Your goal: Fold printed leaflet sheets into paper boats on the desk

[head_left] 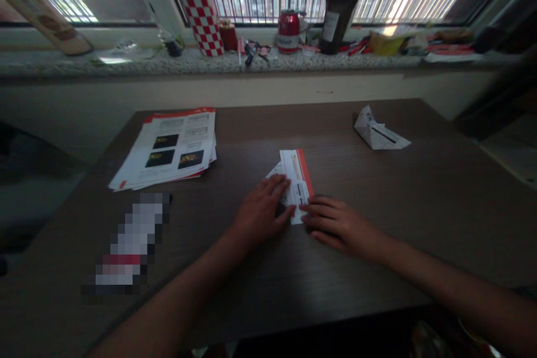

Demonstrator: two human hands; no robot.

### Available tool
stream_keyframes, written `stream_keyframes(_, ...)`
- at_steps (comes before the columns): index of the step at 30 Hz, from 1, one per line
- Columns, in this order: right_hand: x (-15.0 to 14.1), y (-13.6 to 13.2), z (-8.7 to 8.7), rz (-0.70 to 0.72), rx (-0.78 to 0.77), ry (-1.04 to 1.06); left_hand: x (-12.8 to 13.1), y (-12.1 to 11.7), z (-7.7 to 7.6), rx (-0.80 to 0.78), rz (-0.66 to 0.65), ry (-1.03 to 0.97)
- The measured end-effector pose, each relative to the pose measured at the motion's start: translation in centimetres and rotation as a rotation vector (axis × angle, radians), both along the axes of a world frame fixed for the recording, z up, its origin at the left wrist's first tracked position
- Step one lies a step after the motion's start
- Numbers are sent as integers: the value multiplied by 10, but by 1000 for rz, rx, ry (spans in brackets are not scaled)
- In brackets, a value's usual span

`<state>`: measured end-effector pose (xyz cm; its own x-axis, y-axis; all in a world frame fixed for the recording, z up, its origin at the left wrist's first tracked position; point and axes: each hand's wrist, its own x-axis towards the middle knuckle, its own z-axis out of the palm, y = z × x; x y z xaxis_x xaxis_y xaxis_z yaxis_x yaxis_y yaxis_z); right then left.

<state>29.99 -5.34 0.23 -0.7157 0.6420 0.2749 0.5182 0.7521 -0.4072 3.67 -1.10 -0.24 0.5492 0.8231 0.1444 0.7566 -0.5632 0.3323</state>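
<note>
A folded sheet of printed paper [298,184] lies on the table in front of me. It is a narrow white strip with an orange right edge, and a slanted flap sticks out at its upper left. My left hand [262,207] rests on the paper's left side, fingers stretched out and the thumb at its lower part. From the other side, my right hand [342,224] touches the lower right edge with its fingers extended and slightly spread. The fingertips of both hands cover parts of the paper. Neither hand is closed around it.
A stack of printed sheets [176,148] lies at the back left of the brown table [260,285], with a pixelated oblong object [134,240] nearer me. A folded paper shape [380,133] stands at the back right. Behind, the windowsill [159,67] bears a red can [288,31] and several other items.
</note>
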Motion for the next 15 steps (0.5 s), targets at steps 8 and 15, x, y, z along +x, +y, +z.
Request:
stream_keyframes(8,7,-3,-6,14,-32,-59,0,-1,-3,15,-19,51)
stream_keyframes(15,12,0,-6,72,-12,-104,-1,-2,-3,-4,-12,59)
